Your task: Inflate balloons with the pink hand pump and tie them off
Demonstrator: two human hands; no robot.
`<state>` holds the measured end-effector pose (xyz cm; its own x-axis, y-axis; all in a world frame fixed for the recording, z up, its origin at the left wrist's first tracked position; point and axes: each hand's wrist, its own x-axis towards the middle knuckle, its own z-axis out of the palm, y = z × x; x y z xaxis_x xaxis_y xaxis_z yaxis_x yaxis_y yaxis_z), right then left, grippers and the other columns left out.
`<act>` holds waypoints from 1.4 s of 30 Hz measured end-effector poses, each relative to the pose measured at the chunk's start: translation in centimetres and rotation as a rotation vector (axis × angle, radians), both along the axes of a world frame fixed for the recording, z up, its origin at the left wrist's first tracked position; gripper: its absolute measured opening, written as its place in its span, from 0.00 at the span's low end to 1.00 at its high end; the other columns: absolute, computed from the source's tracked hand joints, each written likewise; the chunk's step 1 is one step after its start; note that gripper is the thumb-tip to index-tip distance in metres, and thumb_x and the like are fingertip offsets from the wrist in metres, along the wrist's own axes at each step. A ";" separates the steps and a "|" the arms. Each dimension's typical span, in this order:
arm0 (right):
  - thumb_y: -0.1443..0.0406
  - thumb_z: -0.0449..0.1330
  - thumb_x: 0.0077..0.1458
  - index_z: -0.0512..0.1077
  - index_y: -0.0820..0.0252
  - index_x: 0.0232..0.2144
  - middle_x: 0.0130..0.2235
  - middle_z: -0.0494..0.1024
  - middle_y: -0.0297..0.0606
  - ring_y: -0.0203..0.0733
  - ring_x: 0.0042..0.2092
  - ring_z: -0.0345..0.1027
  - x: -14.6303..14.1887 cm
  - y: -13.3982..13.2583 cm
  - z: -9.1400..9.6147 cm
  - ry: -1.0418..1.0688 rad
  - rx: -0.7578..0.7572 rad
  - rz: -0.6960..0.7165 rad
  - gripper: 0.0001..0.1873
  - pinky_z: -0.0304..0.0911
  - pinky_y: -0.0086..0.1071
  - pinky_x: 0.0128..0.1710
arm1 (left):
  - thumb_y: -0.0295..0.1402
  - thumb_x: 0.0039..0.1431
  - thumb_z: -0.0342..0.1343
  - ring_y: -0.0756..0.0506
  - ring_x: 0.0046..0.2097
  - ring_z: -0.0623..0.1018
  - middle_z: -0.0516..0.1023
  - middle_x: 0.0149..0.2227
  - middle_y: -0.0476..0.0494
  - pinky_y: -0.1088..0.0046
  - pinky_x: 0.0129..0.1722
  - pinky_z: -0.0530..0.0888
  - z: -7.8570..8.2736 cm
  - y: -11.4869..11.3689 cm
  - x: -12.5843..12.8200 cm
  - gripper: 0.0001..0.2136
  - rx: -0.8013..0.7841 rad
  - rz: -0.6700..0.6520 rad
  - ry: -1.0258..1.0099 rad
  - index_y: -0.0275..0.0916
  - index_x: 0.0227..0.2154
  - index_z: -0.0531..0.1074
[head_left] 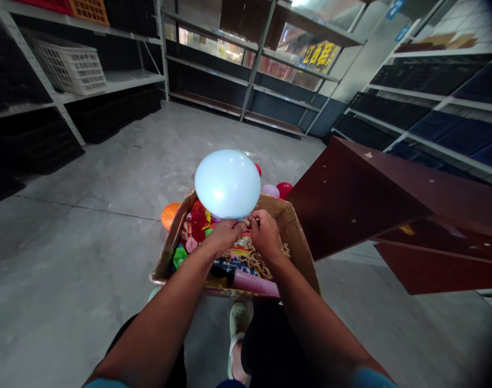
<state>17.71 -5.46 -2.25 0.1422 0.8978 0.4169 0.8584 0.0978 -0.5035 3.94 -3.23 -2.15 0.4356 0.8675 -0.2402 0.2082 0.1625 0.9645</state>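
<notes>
A pale blue inflated balloon (227,183) floats over an open cardboard box (298,237) on the floor. My left hand (223,234) and my right hand (265,233) meet just under the balloon, both with fingers pinched closed on its neck. Inside the box lie loose uninflated balloons of several colours, a printed packet, a tangle of tan string (254,258) and a pink pump (254,283).
Inflated balloons lie behind the box: an orange one (170,214), a red one (284,188) and a pale pink one (270,190). A dark red wooden board structure (371,210) stands at the right. Metal shelving lines the walls, with a white basket (70,67).
</notes>
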 end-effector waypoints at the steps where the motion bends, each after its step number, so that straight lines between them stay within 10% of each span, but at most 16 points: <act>1: 0.63 0.50 0.57 0.65 0.57 0.31 0.32 0.74 0.39 0.43 0.35 0.66 -0.1 0.1 -0.2 0.031 0.001 -0.022 0.07 0.57 0.34 0.36 | 0.43 0.58 0.49 0.54 0.18 0.59 0.59 0.16 0.54 0.77 0.19 0.64 0.1 -0.2 0.0 0.14 -0.027 -0.010 -0.012 0.37 0.27 0.69; 11: 0.61 0.55 0.49 0.63 0.56 0.25 0.27 0.71 0.34 0.41 0.31 0.64 -0.6 1.2 -2.5 0.545 -0.128 -0.099 0.06 0.59 0.34 0.33 | 0.39 0.52 0.51 0.56 0.16 0.52 0.55 0.16 0.58 0.78 0.17 0.65 -0.2 -0.4 0.0 0.09 -0.161 -0.136 -0.171 0.38 0.27 0.67; 23: 0.57 0.61 0.48 0.62 0.57 0.27 0.27 0.74 0.28 0.33 0.27 0.68 -1.1 1.4 -1.3 1.205 -0.082 0.156 0.13 0.68 0.31 0.31 | 0.44 0.53 0.53 0.50 0.22 0.66 0.67 0.19 0.48 0.74 0.20 0.62 -0.9 -0.1 0.5 0.14 0.011 0.164 0.002 0.36 0.26 0.72; 35: 0.63 0.58 0.53 0.62 0.58 0.30 0.28 0.76 0.30 0.34 0.27 0.73 7.3 10.6 2.0 1.252 0.198 -0.048 0.07 0.70 0.25 0.22 | 0.34 0.54 0.55 0.54 0.24 0.71 0.75 0.33 0.43 0.82 0.17 0.61 0.7 3.5 -4.9 0.07 -0.087 0.631 -0.463 0.36 0.33 0.68; 42: 0.62 0.54 0.54 0.61 0.58 0.29 0.27 0.71 0.28 0.31 0.28 0.70 12.6 15.4 -0.9 1.110 0.235 -0.310 0.06 0.71 0.29 0.30 | 0.27 0.50 0.56 0.55 0.23 0.70 0.74 0.30 0.47 0.83 0.16 0.60 1.3 4.3 -6.4 0.06 -0.163 0.816 -0.617 0.36 0.32 0.66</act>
<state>30.31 9.92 -3.14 0.7304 0.6786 0.0772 -0.0365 0.1516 -0.9878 -2.47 1.11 -0.89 -0.1831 0.9309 -0.3161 -0.5468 0.1708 0.8196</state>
